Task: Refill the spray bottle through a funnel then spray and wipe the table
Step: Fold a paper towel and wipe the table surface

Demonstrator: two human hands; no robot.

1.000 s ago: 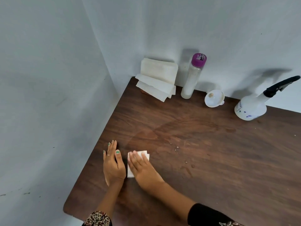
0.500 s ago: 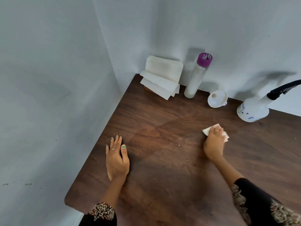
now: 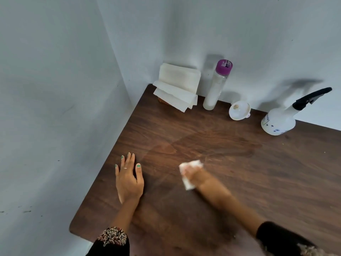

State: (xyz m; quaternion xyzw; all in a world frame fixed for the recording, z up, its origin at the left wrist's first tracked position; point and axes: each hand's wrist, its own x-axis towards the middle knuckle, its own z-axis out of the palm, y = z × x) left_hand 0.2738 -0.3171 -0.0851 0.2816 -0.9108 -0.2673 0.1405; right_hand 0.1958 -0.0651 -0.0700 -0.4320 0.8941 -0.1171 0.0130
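Since half a second ago the right hand [image 3: 193, 173] has swept the tissue [image 3: 188, 174] back from near the sprayer toward the middle of the table [image 3: 258, 182], closer to the left hand [image 3: 129, 180]. It is blurred; its fingers lie over the folded white tissue and press it to the wood, but whether they curl round it cannot be told. The forearm runs from the lower right up to the left.

Left hand has stayed put near the left edge, palm down, fingers straight and slightly spread, pointing away from the person, holding nothing.

The sprayer [image 3: 280, 121] stands at the back right by the wall, well apart from both hands, its black nozzle pointing up and to the right. Its white body hides any contents. The funnel [image 3: 239, 110] rests just left of it, mouth tilted toward the camera. Left again stands a clear bottle [image 3: 215, 87] with a purple cap, upright, looking white inside. A stack of paper towels [image 3: 177, 85] leans in the corner.
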